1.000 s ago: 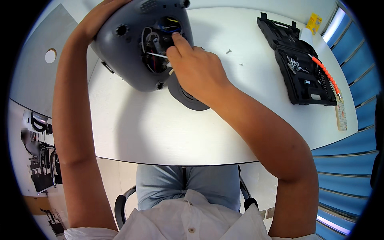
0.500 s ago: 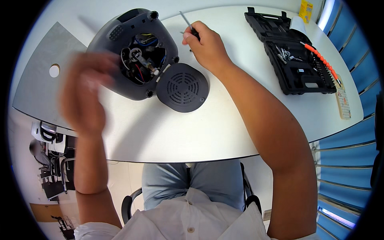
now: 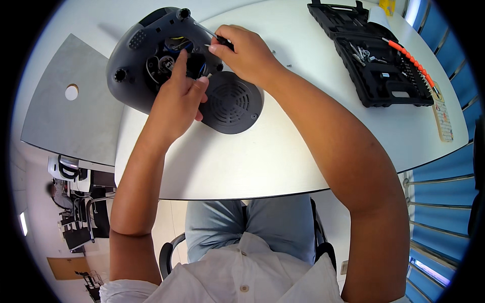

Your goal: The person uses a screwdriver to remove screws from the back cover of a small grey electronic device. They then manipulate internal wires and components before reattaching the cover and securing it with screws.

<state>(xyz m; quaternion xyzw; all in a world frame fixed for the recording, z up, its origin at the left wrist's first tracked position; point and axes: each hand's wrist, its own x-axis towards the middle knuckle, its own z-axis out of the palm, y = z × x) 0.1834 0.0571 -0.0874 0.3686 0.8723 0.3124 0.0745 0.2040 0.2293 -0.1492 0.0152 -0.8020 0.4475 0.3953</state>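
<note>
A dark grey rounded appliance [image 3: 132, 83] lies with its underside up and its base opening uncovered. Inside the opening, wires and metal parts show. My left hand [image 3: 177, 103] is over the near side of that opening, index finger stretched into it, thumb apart, other fingers partly curled; nothing shows in it. A round vented base cover [image 3: 231, 106] lies on the table, against the appliance. Just right of the opening, my right hand [image 3: 247, 53] is closed on a screwdriver [image 3: 224, 41] with a black handle, its metal shaft toward the appliance's upper foot. A small pale tip pokes out by the fingertips.
An open black tool case [image 3: 376, 98] with bits and small parts stands at the right. An orange flexible shaft [image 3: 411, 60] lies across it, beside a patterned strip [image 3: 443, 121]. Tiny screws [image 3: 289, 65] lie right of my right hand. A grey panel [image 3: 48, 118] adjoins at left.
My left hand has swung right from beside the appliance to its opening, index finger now extended. My right hand, with the screwdriver, has shifted slightly left and lowered the shaft toward the appliance.
</note>
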